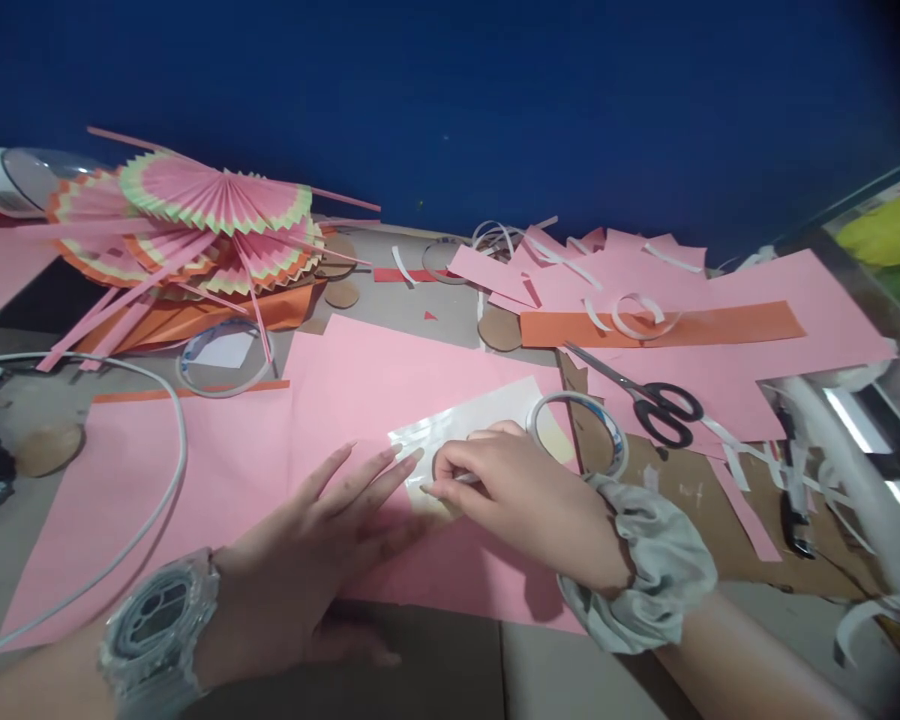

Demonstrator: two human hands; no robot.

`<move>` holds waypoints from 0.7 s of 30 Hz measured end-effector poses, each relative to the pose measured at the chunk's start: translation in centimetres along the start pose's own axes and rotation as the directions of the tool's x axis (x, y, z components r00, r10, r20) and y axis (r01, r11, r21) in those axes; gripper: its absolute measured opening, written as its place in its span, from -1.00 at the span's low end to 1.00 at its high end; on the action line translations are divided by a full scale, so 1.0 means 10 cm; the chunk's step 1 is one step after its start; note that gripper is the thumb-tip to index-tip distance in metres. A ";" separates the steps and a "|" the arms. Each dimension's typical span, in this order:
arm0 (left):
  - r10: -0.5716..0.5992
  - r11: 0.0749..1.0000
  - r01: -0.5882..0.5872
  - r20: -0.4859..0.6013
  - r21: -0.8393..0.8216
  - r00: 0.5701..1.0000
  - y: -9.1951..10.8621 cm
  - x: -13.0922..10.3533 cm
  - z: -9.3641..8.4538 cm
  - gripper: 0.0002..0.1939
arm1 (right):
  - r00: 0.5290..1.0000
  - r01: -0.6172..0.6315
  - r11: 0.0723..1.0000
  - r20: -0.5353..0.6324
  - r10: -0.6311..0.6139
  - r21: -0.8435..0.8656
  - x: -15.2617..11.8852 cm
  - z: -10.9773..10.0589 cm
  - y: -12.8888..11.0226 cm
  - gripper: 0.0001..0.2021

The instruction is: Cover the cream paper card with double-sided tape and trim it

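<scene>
A glossy whitish strip (487,412) with a pale yellow edge lies slanted across pink paper (382,360). My left hand (330,540), with a watch on its wrist, rests with fingers spread, its fingertips on the strip's left end. Close beside them my right hand (506,480) is closed in a pinch over the strip; what lies between its fingertips is hidden. A scrunchie (645,560) circles my right wrist. Just past the right hand, a roll of tape (621,440) lies at the strip's right end.
Scissors (656,395) lie on pink sheets at right, near an orange strip (667,325). Folded paper fans (225,200) with thin pink sticks are piled at back left. A white cable (184,440) curves over the left side. Another tape ring (187,380) and brown discs (49,450) lie around.
</scene>
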State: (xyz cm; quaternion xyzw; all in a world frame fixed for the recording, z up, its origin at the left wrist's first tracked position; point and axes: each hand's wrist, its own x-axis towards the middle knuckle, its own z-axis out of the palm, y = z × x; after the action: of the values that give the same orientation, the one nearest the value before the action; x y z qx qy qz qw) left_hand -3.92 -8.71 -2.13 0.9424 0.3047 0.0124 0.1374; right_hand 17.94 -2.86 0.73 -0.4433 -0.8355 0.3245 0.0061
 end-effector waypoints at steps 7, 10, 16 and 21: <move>-0.024 1.000 0.024 0.030 0.009 0.999 0.00 -0.02 0.01 -0.07 | 1.000 -0.030 0.999 0.006 0.030 -0.016 0.00 0.04 0.00 -0.81; -0.022 0.999 0.021 0.035 0.029 0.999 0.00 -0.02 0.02 -0.07 | 0.999 -0.046 0.999 0.008 0.046 -0.026 0.00 0.05 -0.01 -0.81; -0.009 0.998 0.007 0.026 0.069 1.000 -0.01 0.01 0.01 0.01 | 0.999 -0.041 0.999 -0.027 0.041 -0.024 -0.02 0.09 0.00 -0.84; 0.008 0.996 -0.010 0.024 0.083 1.000 -0.02 0.01 0.02 0.00 | 0.997 -0.040 0.999 -0.061 0.038 -0.023 -0.04 0.13 0.01 -0.84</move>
State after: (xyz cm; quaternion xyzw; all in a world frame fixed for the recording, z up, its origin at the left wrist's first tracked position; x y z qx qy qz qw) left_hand -3.96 -8.57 -2.37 0.9488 0.2989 -0.0107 0.1016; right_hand 17.85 -3.77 -0.20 -0.4693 -0.8299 0.3009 0.0198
